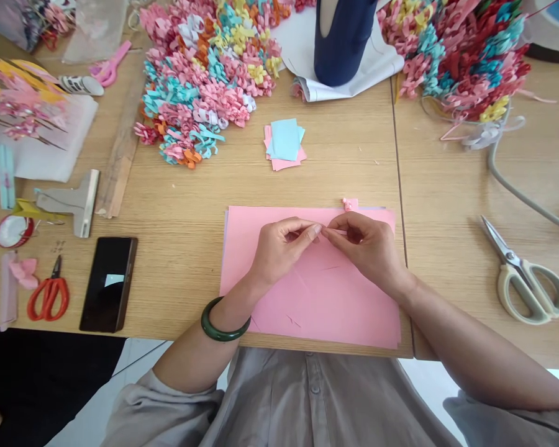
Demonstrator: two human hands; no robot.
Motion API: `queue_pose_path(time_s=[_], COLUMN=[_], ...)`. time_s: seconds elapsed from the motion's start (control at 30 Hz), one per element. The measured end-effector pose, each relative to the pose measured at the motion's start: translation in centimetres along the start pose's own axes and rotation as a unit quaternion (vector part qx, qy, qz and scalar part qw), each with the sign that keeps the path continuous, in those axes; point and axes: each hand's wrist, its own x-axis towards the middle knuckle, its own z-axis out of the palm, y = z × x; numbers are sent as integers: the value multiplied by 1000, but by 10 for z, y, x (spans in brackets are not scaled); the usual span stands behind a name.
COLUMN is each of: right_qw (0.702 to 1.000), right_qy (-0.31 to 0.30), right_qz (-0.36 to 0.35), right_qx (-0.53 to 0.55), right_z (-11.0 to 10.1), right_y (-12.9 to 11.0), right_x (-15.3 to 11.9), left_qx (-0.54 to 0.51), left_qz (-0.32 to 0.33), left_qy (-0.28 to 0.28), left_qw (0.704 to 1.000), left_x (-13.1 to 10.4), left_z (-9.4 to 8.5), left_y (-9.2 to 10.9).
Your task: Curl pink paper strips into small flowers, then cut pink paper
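Observation:
My left hand (289, 242) and my right hand (366, 245) meet fingertip to fingertip above a stack of pink paper sheets (307, 304). Both are closed in a pinch. Between them runs a thin, pale pink strip (336, 231), mostly covered by the fingers; its exact kind is hard to make out. Just beyond my right hand, at the top edge of the sheets, lies a small curled pink paper piece (351, 203). A few thin dark scraps (293, 321) rest on the pink sheet. A green bangle (224, 323) circles my left wrist.
Beyond the sheets sits a small pile of blue and pink paper squares (285, 141). Heaps of curled paper strips (205, 81) fill the back, beside a dark blue tumbler (342, 43). A phone (109, 284) and red-handled scissors (49, 295) lie left; cream-handled scissors (528, 279) lie right.

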Motion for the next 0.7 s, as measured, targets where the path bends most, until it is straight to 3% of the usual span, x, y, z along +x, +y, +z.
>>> queue_pose_path(time_s=[0.33, 0.7], right_qw=[1000, 994], right_qy=[5, -35], right_qz=[8, 39], right_qx=[22, 94], right_z=[-2, -7], right_y=[1, -3], right_x=[2, 5], left_qx=[-64, -104], left_qz=[-37, -47], left_qy=[-34, -73], left_qw=[997, 991], left_x=[0, 5], left_z=[-3, -7], left_y=[2, 2])
